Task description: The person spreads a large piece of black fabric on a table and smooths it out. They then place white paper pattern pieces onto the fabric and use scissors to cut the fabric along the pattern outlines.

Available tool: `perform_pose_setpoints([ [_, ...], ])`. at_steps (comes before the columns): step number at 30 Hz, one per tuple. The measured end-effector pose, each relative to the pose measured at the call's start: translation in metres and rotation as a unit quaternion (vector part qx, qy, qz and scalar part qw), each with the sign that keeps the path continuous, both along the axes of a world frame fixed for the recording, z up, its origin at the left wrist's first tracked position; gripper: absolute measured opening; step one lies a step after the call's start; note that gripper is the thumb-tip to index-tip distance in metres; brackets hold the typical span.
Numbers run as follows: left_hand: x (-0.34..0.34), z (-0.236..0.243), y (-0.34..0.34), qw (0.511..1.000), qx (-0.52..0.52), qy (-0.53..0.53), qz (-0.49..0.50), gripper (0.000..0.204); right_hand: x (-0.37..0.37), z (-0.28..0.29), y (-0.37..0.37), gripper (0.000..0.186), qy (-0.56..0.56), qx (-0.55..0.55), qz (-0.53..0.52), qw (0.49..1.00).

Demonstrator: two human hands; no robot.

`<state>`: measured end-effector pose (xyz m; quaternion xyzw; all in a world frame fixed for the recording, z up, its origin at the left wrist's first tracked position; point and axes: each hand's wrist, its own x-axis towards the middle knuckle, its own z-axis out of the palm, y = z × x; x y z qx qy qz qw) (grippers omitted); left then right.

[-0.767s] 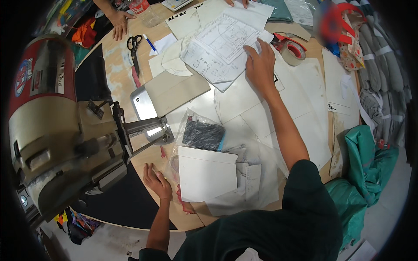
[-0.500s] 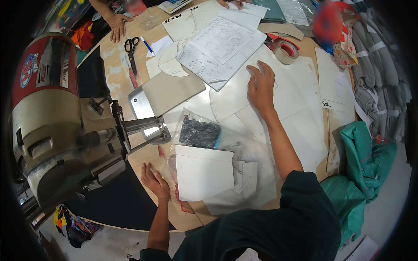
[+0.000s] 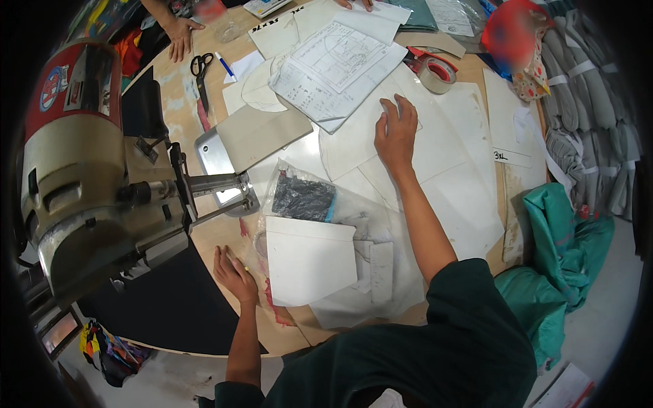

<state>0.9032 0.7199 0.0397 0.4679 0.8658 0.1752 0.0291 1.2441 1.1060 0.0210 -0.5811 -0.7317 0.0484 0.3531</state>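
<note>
My left hand (image 3: 235, 275) lies on the wooden table with its fingers stretched, between the black sheet's edge and a white pattern piece. Nothing is in it. My right hand (image 3: 397, 132) rests on large white pattern sheets (image 3: 456, 163), fingers apart and slightly bent, holding nothing. Beyond its fingertips lie a stack of sketched papers (image 3: 340, 68) and a tape roll (image 3: 437, 75) on a red dispenser. A white pattern piece (image 3: 309, 262) covers part of a clear plastic bag. Inside the bag is a folded dark item (image 3: 303, 198).
A large cutting machine (image 3: 102, 183) stands at the left, its metal base plate (image 3: 214, 160) on the table. Black scissors (image 3: 201, 78) and a blue pen (image 3: 225, 66) lie beyond. Another person's hand (image 3: 181, 37) rests at the far edge. Grey bundles (image 3: 585, 102) and green sacking (image 3: 561, 238) fill the right.
The view has shifted slightly, so the scene sits a little higher and further left. Both my hands stay on the table in nearly the same places.
</note>
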Motion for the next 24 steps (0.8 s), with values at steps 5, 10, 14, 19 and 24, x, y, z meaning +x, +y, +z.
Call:
perform_pose_setpoints([
  [5,0.002,0.0029,0.0006,1.0,-0.004,-0.001,0.007,0.043,0.0004,0.0,0.0014,0.033,0.001,-0.006,-0.003,1.0],
  [10,0.0034,0.0043,0.0011,1.0,-0.001,0.001,0.012,0.042,-0.0012,0.0017,-0.0005,0.032,-0.004,0.003,-0.008,1.0],
  [14,0.0021,0.005,0.0003,1.0,0.004,-0.001,0.012,0.042,-0.0017,0.0037,-0.002,0.032,-0.005,0.003,-0.01,1.0],
  [19,0.0016,0.0059,-0.0005,1.0,0.011,-0.005,0.014,0.042,-0.003,0.004,-0.0026,0.033,-0.01,0.011,-0.01,1.0],
  [24,0.0019,0.0066,-0.0007,1.0,0.015,-0.001,0.014,0.041,-0.0032,0.0043,-0.004,0.033,-0.011,0.012,-0.012,1.0],
])
